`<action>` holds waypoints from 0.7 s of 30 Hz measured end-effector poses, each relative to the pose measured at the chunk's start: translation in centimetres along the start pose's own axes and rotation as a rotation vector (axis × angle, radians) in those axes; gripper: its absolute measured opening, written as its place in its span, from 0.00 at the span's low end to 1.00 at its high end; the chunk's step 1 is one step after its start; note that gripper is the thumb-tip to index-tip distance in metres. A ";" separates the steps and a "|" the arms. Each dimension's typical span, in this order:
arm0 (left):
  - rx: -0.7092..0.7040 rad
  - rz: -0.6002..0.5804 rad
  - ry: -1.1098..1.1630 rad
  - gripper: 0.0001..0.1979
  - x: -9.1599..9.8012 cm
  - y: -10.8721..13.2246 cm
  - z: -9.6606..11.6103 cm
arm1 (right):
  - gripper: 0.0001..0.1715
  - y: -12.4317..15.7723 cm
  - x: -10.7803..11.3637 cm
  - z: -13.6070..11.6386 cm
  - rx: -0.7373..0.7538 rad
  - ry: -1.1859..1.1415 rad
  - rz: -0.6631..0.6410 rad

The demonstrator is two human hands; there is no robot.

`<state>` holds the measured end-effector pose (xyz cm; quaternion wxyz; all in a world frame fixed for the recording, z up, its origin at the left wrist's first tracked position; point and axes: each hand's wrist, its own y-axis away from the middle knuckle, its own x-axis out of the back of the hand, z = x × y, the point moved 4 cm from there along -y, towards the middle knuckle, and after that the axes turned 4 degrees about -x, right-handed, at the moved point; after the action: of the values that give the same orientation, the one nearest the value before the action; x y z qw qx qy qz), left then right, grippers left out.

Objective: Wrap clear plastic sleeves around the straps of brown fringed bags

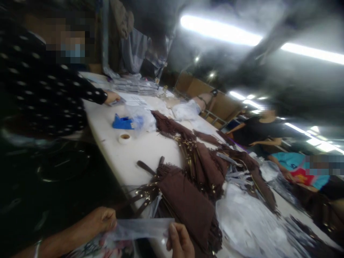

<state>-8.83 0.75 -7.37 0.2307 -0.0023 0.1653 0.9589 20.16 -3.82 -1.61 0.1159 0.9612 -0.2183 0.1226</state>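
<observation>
A clear plastic bag (143, 228) is stretched between my hands at the bottom of the view. My left hand (106, 219) pinches its left end, and a bangle shows on that wrist. My right hand (179, 239) has its fingers closed on the other end. Just beyond the bag, a stack of dark brown fabric pieces (188, 204) with straps and metal eyelets lies on the white table (118, 154). Under the bag, a patterned floral surface shows, partly hidden.
Farther up the table are a blue tape dispenser (122, 122), a tape roll (124, 139), and more brown pieces (199, 157). Clear plastic bags (249, 218) pile at the right. A person in polka dots (48, 86) reaches over the table; others stand along the right side.
</observation>
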 end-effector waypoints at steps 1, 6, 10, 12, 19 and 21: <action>0.004 0.016 -0.017 0.25 0.1 0.7 0.9 | 0.27 0.1 -0.4 -0.5 0.003 0.016 -0.011; 0.070 0.090 -0.203 0.23 1.7 2.7 3.5 | 0.26 -0.2 -2.3 -1.7 -0.049 0.147 -0.099; 0.220 0.063 -0.018 0.22 3.1 3.7 2.3 | 0.26 -0.8 -3.0 -0.7 -0.081 0.236 -0.134; 0.244 0.068 0.083 0.22 3.7 4.1 1.8 | 0.25 -1.1 -3.1 0.0 -0.073 0.234 -0.144; 0.263 0.212 0.219 0.23 4.9 4.4 0.3 | 0.24 -1.0 -3.5 0.2 -0.097 0.200 -0.202; 0.240 0.250 0.152 0.24 5.4 4.8 -0.8 | 0.24 -0.2 -4.0 -0.3 -0.092 0.239 -0.212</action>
<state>-15.80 -1.14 -7.04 0.0954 -0.0269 0.2944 0.9505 16.72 -1.96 -2.46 0.1972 0.9510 -0.1056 0.2133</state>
